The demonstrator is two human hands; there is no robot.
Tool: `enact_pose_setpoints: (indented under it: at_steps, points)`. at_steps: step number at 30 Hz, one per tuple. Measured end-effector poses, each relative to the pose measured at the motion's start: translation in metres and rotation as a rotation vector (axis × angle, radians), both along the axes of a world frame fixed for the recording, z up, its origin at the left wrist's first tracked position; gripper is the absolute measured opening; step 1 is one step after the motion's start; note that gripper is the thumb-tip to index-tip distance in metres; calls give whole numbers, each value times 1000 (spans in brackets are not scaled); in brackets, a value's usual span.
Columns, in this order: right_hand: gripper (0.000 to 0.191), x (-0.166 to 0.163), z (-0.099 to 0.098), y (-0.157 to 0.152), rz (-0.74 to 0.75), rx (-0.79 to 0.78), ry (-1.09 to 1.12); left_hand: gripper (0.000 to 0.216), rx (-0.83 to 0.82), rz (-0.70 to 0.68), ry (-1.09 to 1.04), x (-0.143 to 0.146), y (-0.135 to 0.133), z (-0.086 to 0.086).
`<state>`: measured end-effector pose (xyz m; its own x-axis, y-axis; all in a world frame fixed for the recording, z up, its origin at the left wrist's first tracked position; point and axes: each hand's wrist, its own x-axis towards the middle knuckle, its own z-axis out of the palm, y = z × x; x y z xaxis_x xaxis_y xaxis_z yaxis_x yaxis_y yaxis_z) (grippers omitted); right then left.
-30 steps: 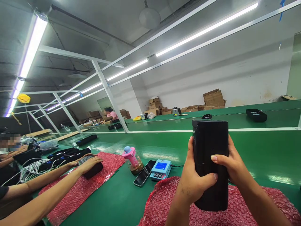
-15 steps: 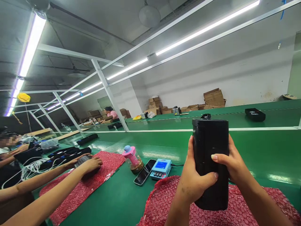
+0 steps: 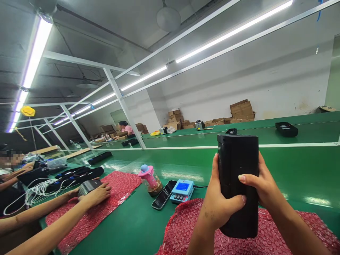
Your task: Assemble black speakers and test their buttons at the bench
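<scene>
Both my hands hold up a black, box-shaped device (image 3: 239,156) with rounded edges; its exact kind does not show. My left hand (image 3: 220,202) wraps its left side, thumb across the near face. On the right side my right hand (image 3: 262,184) grips it, thumb pressed to the same face. Beneath it, red bubble wrap (image 3: 183,226) covers the bench. Just left of the wrap sit a light-blue meter (image 3: 182,191) with a lit screen, a dark phone (image 3: 164,194) and a pink-lidded bottle (image 3: 150,180) with brown contents.
To the left, a co-worker's hands (image 3: 97,195) hold a dark device (image 3: 89,186) over another red bubble-wrap sheet (image 3: 122,180). White cables (image 3: 37,191) lie beyond. A black open casing (image 3: 286,129) rests on the far green bench. Cardboard boxes (image 3: 241,110) stand along the wall.
My hands and the black device stay nearly still. The co-worker's hands and dark device have shifted slightly left. A second person's hands at far left moved a little.
</scene>
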<state>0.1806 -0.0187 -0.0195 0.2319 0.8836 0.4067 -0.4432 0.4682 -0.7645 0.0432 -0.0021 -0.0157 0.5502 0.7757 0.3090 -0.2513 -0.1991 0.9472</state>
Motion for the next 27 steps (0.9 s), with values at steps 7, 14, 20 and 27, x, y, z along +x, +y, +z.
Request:
enact_pose_setpoints:
  at_steps: [7, 14, 20, 27]
  points:
    - [83, 1, 1, -1, 21, 0, 15, 112, 8, 8, 14, 0, 0, -1]
    - [79, -1, 5, -4, 27, -23, 9, 110, 24, 16, 23, -1, -1, -1]
    - [80, 0, 4, -4, 15, 4, -2, 110, 27, 15, 29, -1, -1, -1]
    - [82, -1, 6, -7, 13, -43, -12, 113, 2, 13, 35, -1, -2, 1]
